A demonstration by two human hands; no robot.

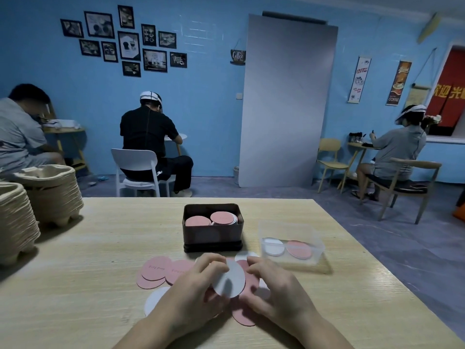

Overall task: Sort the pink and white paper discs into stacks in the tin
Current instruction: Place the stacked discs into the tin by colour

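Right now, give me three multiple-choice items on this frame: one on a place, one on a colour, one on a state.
1. Where is the clear plastic box relative to the tin? A left of it B right of it C inside it
2. What colour is the disc that the left hand and right hand hold? A pink B white C blue
3. How is the tin? A lidded B open, discs inside C open, empty
Answers: 1 B, it stands off the tin's right side. 2 B, the pinched disc is white. 3 B, pink-topped stacks show inside.
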